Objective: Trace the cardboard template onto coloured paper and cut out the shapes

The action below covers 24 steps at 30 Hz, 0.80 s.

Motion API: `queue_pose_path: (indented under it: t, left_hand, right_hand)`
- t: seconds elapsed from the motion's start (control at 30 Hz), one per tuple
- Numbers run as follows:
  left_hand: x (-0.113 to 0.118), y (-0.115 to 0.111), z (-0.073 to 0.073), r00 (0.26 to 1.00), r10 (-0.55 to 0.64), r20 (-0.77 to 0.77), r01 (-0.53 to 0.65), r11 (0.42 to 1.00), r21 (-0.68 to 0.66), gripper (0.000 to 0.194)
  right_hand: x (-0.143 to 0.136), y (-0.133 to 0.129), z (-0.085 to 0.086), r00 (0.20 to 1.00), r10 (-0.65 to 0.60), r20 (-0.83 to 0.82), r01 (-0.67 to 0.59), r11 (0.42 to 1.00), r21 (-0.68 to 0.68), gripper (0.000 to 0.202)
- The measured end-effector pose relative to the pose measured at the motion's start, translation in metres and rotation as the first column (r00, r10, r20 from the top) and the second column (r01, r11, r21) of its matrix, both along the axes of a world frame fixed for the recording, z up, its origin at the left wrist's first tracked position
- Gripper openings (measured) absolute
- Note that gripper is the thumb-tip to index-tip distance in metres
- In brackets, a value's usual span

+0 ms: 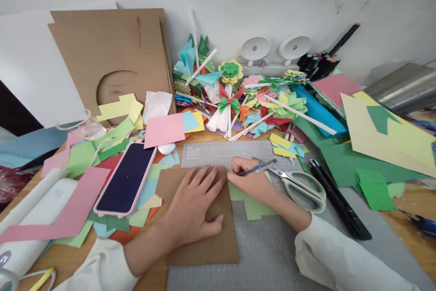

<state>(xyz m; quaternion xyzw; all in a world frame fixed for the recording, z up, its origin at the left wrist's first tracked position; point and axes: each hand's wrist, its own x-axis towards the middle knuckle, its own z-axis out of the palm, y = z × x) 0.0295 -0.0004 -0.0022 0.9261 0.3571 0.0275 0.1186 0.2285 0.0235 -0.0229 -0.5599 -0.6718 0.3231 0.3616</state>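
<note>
My left hand [192, 204] lies flat with fingers spread on a brown cardboard square [218, 241], pressing it onto the grey cutting mat [265, 245]. My right hand [250, 181] grips a blue pen [260, 167], its tip at the cardboard's upper right edge. Under the right hand lies a light green paper [254, 204], partly tucked beneath the cardboard. Both wrists wear white sleeves.
Scissors [299, 184] and a black ruler [339, 200] lie right of my right hand. A phone in a pink case [126, 180] rests to the left among coloured paper scraps. Paper flowers [231, 96] pile at the back; large cardboard [112, 59] leans on the wall.
</note>
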Motion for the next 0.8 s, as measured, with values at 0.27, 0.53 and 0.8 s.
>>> queue_pose_path:
  t: [0.27,0.53,0.8]
  left_hand:
    - [0.0,0.0,0.0,1.0,0.007,0.002,-0.007,1.0,-0.018,0.077]
    - [0.001,0.0,-0.001,0.999,0.002,0.049,-0.001,1.0,-0.019,0.071]
    - [-0.054,0.036,0.02,0.872,0.469,0.14,-0.489,0.823,0.289,0.053]
  right_hand:
    - [0.0,-0.002,0.003,0.993,0.116,-0.039,-0.118,0.99,-0.072,0.025]
    - [0.001,-0.004,0.0,0.968,0.201,-0.153,-0.226,0.96,-0.164,0.024]
    - [0.017,-0.011,0.005,0.929,-0.083,-0.361,0.011,0.981,-0.196,0.027]
